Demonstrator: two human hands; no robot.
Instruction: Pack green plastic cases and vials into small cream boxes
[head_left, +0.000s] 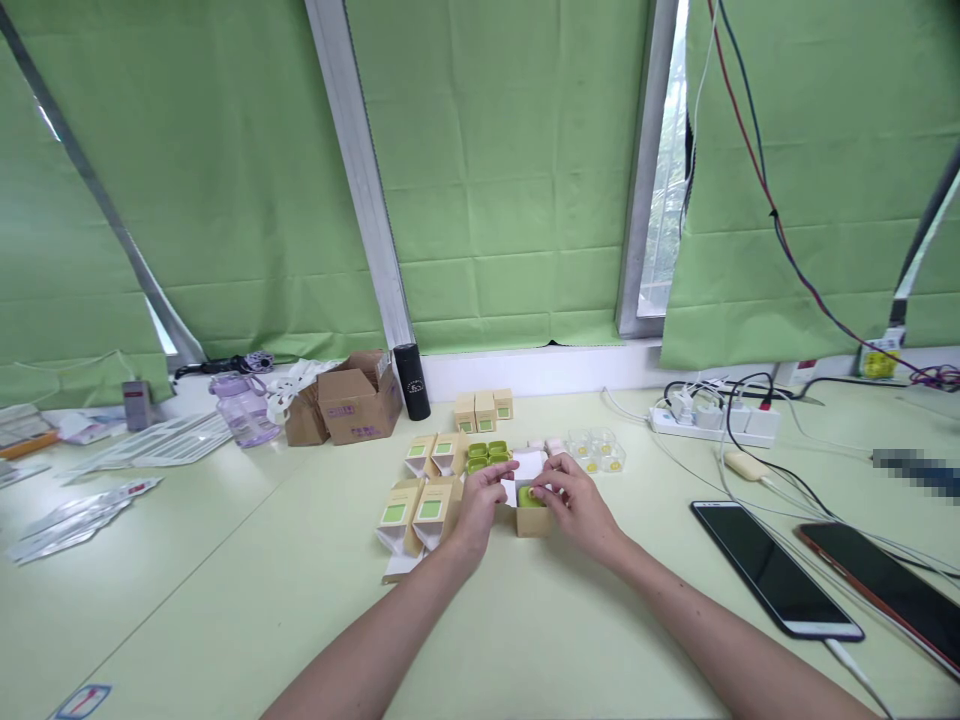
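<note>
A small open cardboard box [533,523] stands on the table between my hands, its white flap raised at the back. Inside it sits a green container [525,497]. My right hand [576,505] reaches over the box's right side, thumb and fingertips pinched at the container; a tiny yellowish thing shows there, too small to name. To the left of the box is my left hand [476,510], index finger stretched toward the white flap, apparently holding nothing. Just behind my left hand are several green containers [486,455]. Beside it stand several cardboard boxes with green labels [435,505].
Clear plastic tray [596,450] with yellow-centred pieces lies behind my right hand. More small boxes [484,410] stand farther back. A brown carton [360,400], black flask [412,382] and purple bottle [244,412] line the back left. Phone [772,565], cables and power strip [716,425] occupy the right.
</note>
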